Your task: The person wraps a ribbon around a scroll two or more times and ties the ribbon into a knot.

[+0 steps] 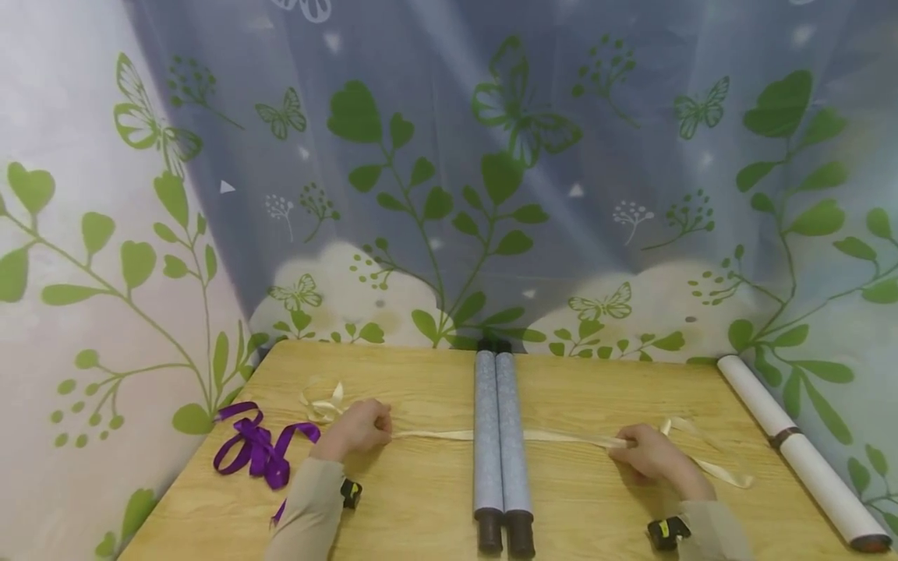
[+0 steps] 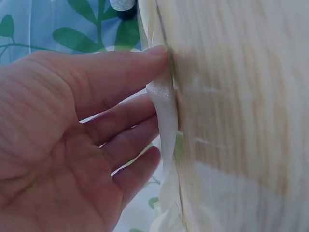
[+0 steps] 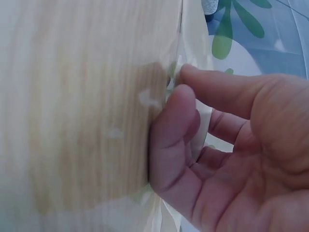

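A cream ribbon (image 1: 568, 438) runs across the table and passes beneath two rolled scrolls (image 1: 514, 436). These are light grey-blue with dark end knobs, lying side by side and pointing away from me. To their left, my left hand (image 1: 359, 428) pinches the ribbon between thumb and fingers; the left wrist view shows the ribbon (image 2: 164, 111) hanging along the fingertips. On the other side my right hand (image 1: 655, 454) holds it too, thumb and index finger close together in the right wrist view. Loose ribbon ends trail past both hands. The stretch under the scrolls is hidden.
A tangled purple ribbon (image 1: 256, 452) lies at the table's left, beside my left forearm. Along the right edge rests a white rolled scroll (image 1: 754, 397) with a dark band. A patterned curtain (image 1: 435, 195) stands behind the wooden table (image 1: 421, 374).
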{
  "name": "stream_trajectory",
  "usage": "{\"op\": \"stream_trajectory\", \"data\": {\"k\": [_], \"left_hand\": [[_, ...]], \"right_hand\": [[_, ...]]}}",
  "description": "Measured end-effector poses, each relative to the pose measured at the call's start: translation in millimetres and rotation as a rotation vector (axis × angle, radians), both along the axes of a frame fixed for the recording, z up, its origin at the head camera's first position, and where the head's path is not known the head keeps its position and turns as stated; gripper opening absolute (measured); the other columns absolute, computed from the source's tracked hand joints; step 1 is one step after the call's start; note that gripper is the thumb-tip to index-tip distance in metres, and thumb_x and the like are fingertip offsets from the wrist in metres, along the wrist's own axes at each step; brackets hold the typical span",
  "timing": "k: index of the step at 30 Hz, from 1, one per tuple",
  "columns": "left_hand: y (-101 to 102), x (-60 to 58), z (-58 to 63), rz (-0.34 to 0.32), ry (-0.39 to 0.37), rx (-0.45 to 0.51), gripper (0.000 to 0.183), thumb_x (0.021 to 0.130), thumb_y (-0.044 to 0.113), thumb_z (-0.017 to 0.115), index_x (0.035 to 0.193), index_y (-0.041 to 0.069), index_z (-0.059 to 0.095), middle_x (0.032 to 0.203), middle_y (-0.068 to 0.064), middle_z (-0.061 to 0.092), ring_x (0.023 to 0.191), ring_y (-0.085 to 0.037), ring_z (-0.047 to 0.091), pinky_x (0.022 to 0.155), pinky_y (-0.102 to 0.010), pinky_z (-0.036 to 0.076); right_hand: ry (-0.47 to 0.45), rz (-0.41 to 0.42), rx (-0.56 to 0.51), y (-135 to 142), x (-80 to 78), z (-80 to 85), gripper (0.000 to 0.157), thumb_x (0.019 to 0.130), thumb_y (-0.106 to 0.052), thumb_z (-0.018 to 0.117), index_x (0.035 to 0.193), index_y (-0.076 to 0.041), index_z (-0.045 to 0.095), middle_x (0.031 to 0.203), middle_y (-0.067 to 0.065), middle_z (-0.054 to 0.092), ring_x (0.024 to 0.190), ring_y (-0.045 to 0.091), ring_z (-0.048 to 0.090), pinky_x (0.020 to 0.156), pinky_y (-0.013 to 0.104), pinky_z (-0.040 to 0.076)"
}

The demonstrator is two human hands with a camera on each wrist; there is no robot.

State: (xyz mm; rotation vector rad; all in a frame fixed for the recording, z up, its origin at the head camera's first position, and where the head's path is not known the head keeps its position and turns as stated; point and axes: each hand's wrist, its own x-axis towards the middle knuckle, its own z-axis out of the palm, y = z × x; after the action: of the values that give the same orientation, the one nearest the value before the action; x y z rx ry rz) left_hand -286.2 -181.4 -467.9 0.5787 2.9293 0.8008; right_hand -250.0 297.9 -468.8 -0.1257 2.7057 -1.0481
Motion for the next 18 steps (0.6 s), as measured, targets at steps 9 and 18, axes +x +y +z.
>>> {"op": "stream_trajectory", "data": {"k": [9,18], "left_hand": [[5.9,-0.4,0.4,0.017,0.063,-0.002,0.013,0.086,0.004,0.064,0.078,0.013,0.059,0.081,0.0,0.063,0.08,-0.02,0.059,0.077,-0.038,0.05],[26.9,0.2,11.1,0.094,0.389,-0.104,0.005,0.09,0.013,0.071,0.09,0.015,0.066,0.082,0.0,0.049,0.067,-0.012,0.046,0.059,-0.026,0.041]], "right_hand": [[0.122,-0.016,0.021,-2.4,-1.7,-2.5,0.014,0.095,-0.012,0.059,0.086,-0.002,0.063,0.061,0.001,0.049,0.052,0.013,0.044,0.054,0.029,0.047],[0.384,-0.115,0.116,-13.5,-5.1,6.8,0.025,0.095,-0.018,0.063,0.109,0.001,0.071,0.082,0.016,0.072,0.045,0.011,0.043,0.045,0.027,0.036]]}}
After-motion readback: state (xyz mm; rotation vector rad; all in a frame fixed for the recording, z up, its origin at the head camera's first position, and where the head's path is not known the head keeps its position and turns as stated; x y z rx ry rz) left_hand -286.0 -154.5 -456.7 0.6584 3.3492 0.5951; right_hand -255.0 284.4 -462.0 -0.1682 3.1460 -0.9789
